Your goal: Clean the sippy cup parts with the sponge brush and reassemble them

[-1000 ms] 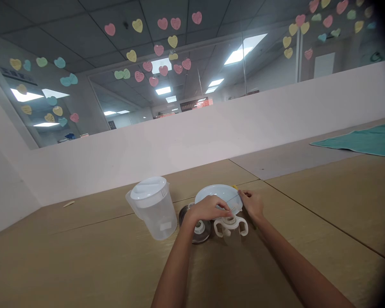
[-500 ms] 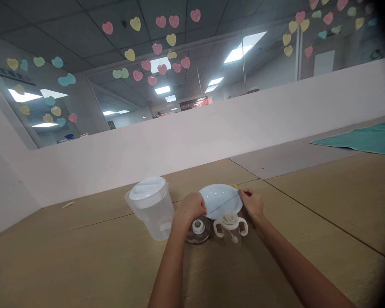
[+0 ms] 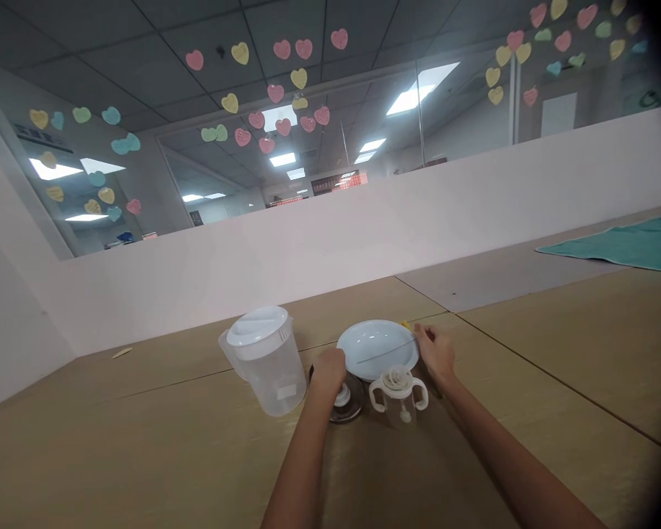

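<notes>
My right hand (image 3: 436, 351) is closed in a pinch on one end of a thin grey rod (image 3: 385, 353), which slants over a shallow white bowl (image 3: 352, 334). Something small and yellow (image 3: 406, 325) shows behind the bowl's right rim. My left hand (image 3: 329, 371) is closed above the left part of a round dark lid with a white knob (image 3: 346, 411); whatever its fingers hold is hidden. In front of the bowl stands a clear two-handled sippy cup (image 3: 399, 400) with a white top. Left of my left hand is a translucent pitcher (image 3: 272, 375) with a white lid.
A low white wall (image 3: 308, 246) runs behind the wooden table (image 3: 170, 455), with glass above it bearing heart-shaped notes. A green cloth (image 3: 633, 242) lies at the far right. A small flat light-coloured piece (image 3: 122, 353) is at the left.
My left hand has moved down and left off the bowl's edge, now covering part of the lid's knob. The rod's free end has shifted slightly; my right hand still pinches it.
</notes>
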Demonstrator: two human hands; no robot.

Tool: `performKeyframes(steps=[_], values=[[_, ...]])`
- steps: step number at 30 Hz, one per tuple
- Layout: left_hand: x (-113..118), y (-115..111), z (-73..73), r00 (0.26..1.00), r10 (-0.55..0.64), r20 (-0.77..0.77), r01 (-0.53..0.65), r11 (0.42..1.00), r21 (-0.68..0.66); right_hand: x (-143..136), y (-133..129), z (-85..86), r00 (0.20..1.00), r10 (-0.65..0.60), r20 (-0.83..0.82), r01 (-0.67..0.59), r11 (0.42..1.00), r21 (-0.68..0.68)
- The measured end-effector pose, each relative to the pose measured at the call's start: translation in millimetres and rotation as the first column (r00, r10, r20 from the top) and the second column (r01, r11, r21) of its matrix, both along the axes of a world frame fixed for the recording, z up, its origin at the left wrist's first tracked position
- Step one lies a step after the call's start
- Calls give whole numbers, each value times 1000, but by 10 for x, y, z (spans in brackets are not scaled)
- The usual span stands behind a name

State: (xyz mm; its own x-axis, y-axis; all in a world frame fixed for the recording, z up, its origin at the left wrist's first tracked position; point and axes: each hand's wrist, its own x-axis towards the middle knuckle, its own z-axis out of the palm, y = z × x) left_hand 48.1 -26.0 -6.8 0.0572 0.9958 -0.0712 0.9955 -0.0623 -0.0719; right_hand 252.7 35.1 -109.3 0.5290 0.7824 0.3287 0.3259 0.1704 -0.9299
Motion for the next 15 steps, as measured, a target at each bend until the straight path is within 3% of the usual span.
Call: performKeyframes(steps=[5, 8, 10, 12, 15], values=[[-17, -196, 314, 998, -59, -34, 63, 986, 156, -21, -64, 112, 997, -12, -77, 22, 991, 129], [103, -265, 431, 972, -233, 34, 206, 912, 355, -39, -135, 251, 985, 114, -131, -75, 960, 270], [231, -263, 416, 917, -383, 109, 295, 837, 461, -67, -203, 366, 941, 323, -105, -266, 893, 362], [358, -227, 345, 856, -485, 180, 345, 794, 500, -111, -274, 474, 843, 536, -52, -477, 788, 390], [477, -146, 219, 764, -574, 295, 365, 761, 536, -178, -352, 576, 693, 716, -90, -642, 668, 375]])
